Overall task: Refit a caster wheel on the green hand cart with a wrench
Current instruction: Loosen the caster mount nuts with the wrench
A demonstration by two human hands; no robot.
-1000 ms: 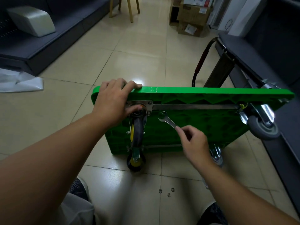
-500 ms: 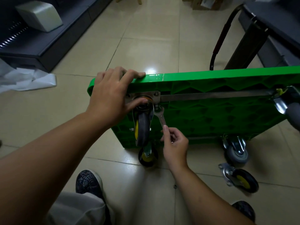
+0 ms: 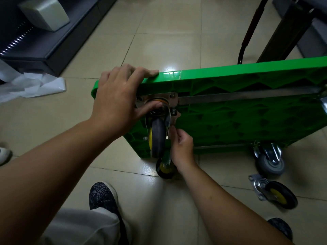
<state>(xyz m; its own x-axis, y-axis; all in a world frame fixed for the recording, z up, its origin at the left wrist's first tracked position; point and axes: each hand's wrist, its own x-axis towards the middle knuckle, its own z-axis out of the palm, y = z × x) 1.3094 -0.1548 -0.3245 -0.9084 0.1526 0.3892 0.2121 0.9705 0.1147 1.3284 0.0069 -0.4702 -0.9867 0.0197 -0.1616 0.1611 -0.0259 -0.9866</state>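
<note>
No writing, label, brand, number or sign can be read on the green hand cart (image 3: 247,124) or on anything else in view.
</note>
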